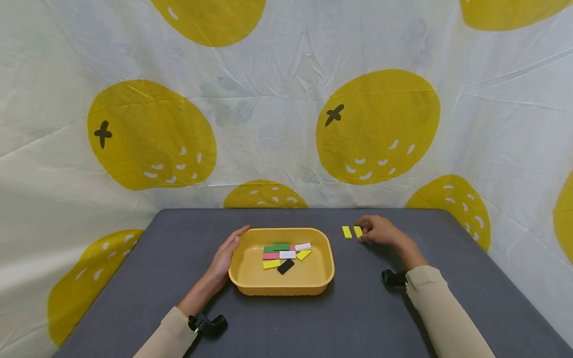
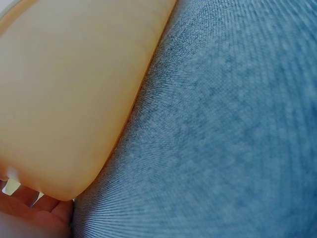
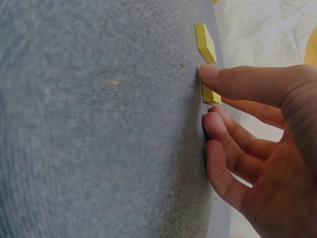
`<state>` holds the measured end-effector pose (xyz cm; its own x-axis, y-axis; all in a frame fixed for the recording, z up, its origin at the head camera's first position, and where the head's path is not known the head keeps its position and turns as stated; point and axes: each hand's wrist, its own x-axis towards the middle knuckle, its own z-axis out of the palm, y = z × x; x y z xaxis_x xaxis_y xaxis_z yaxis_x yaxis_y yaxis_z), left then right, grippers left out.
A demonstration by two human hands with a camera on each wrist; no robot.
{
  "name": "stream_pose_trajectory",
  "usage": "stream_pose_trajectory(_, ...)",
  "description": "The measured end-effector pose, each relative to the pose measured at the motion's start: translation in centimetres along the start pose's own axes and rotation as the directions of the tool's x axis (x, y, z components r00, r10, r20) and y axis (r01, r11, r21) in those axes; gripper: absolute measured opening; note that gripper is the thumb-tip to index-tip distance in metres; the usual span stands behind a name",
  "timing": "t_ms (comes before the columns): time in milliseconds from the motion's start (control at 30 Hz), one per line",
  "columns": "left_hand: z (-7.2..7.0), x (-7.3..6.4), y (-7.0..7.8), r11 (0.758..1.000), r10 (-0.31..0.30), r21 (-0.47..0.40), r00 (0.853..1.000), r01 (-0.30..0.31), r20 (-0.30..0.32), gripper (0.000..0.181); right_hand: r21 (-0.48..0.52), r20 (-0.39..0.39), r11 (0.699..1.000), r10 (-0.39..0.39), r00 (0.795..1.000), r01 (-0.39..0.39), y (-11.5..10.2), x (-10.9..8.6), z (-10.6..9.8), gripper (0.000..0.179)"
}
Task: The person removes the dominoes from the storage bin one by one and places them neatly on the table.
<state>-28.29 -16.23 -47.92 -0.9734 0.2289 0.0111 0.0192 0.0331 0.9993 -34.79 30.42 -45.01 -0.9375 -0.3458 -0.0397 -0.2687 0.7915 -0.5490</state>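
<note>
My left hand [image 1: 222, 257] rests along the left wall of a yellow plastic tray [image 1: 282, 290], its fingers fairly straight; in the left wrist view the fingers [image 2: 47, 203] lie against the tray's underside edge [image 2: 94, 163]. Toward the table's back, right of the tray, my right hand [image 1: 380, 231] pinches a small flat yellow block [image 1: 357, 231] between thumb and fingers. The right wrist view has the thumb partly covering that block [image 3: 210, 95]. Just left of it on the table lies another yellow block [image 1: 346, 232], apart from the hand.
Inside the tray are several flat blocks, among them a green block [image 1: 282, 246], a white block [image 1: 287, 254], a pink block [image 1: 270, 256], and a black block [image 1: 285, 266]. A dark grey cloth covers the table [image 1: 286, 323]. Behind it hangs a fruit-patterned curtain [image 1: 268, 139].
</note>
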Motion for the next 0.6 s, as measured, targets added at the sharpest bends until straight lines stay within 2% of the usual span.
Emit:
stream_pose_trajectory(300,0.1,-0.1,0.0,1.0,0.002,0.002,1.0,-0.002,-0.004,0.047,0.04,-0.034,0.999,0.0,0.999,0.001,-0.5,-0.5,-0.9,0.055)
stream_pose_trajectory(600,0.0,0.0,0.1,1.0,0.005,-0.006,1.0,-0.005,-0.007,0.047,0.006,-0.058,0.992,-0.122,0.991,0.122,-4.7,-0.7,-2.6,0.051)
